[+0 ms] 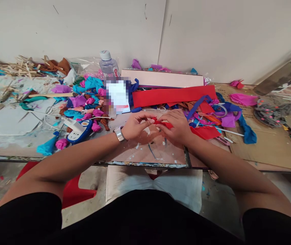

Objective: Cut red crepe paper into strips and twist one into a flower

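Both hands meet over the near middle of the table, pinching a small piece of red fabric [166, 124]. My left hand [136, 126], with a metal watch on the wrist, grips its left end between thumb and fingers. On the other side my right hand [176, 126] is closed on the same piece, its fingers covering much of it. Just behind the hands lies a long flat red fabric strip [173, 96]. More red fabric [205, 132] rests right of my right hand, beside loose coloured scraps.
Left of the hands are a lit phone [118, 95], a power strip [80, 131] and a heap of coloured fabric rosettes [89, 101]. Behind stand a plastic bottle [109, 66] and a pale board [160, 79]. Cardboard [260, 146] covers the right side, below a dark bottle [280, 76].
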Tool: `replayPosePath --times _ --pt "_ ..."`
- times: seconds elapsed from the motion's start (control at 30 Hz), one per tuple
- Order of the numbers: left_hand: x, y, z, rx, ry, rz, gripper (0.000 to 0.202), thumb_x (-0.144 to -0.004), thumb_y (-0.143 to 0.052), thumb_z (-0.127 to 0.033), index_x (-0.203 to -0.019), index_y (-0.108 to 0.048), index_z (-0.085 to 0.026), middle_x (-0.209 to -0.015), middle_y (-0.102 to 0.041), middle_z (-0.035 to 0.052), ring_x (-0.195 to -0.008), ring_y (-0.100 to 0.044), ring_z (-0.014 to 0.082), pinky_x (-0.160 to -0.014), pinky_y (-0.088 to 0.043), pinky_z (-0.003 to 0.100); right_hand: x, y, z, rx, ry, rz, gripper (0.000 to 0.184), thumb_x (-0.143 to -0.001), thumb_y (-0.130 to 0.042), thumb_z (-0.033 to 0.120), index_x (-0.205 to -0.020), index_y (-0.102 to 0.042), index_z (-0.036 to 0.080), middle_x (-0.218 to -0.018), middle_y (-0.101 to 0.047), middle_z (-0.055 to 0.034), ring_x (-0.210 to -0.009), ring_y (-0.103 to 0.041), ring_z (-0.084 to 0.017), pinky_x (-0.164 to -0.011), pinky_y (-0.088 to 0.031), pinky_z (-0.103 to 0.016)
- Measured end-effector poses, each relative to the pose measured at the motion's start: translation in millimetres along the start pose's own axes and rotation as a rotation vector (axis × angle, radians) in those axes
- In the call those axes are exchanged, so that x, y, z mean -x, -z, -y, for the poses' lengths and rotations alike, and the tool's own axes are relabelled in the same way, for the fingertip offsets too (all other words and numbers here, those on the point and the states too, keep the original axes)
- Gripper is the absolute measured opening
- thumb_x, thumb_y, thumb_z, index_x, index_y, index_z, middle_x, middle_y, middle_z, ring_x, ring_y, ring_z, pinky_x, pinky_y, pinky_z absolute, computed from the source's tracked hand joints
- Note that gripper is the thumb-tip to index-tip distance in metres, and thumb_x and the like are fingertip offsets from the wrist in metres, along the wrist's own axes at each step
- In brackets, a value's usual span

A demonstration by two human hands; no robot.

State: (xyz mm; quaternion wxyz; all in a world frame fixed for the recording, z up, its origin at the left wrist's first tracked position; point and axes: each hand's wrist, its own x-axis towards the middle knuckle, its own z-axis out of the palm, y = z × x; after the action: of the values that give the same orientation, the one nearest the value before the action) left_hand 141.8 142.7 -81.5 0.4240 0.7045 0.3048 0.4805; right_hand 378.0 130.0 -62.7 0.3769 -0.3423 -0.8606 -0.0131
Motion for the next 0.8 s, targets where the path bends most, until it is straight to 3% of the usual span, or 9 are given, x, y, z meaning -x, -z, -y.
replayPosePath --times 0.17,0.37,0.8 --pt "0.6 -1.3 4.0 0.060 0.016 0.000 0.032 -0.094 -0.079 -0.046 -0.112 -0.081 -0.019 -0.113 -0.082 0.0114 -0.104 -0.077 0.0218 -0.097 -0.061 0.038 0.6 0.8 -0.1 -0.005 0.028 -0.008 0.020 -0.103 -0.068 0.044 -0.102 -0.074 0.024 -0.103 -0.082 -0.0057 -0.096 -0.073 -0.025 -0.094 -0.047 -0.044" --pt "1.5 -5.9 2.2 0.171 0.053 0.000 0.035 -0.092 -0.082 -0.046 -0.112 -0.076 -0.018 -0.110 -0.081 0.0107 -0.098 -0.077 0.0191 -0.093 -0.062 0.035 0.9 0.6 -0.6 0.007 0.011 -0.004 0.020 -0.103 -0.067 0.044 -0.102 -0.076 0.025 -0.103 -0.083 -0.0056 -0.096 -0.073 -0.025 -0.095 -0.047 -0.045" --pt "1.6 -5.9 0.4 0.081 0.046 -0.015 0.036 -0.095 -0.078 -0.048 -0.114 -0.075 -0.018 -0.113 -0.079 0.0104 -0.100 -0.074 0.0186 -0.092 -0.059 0.034 1.1 -0.3 -1.6 0.030 0.060 0.002 0.017 -0.105 -0.066 0.039 -0.102 -0.075 0.025 -0.102 -0.083 -0.0034 -0.094 -0.072 -0.023 -0.096 -0.045 -0.045"
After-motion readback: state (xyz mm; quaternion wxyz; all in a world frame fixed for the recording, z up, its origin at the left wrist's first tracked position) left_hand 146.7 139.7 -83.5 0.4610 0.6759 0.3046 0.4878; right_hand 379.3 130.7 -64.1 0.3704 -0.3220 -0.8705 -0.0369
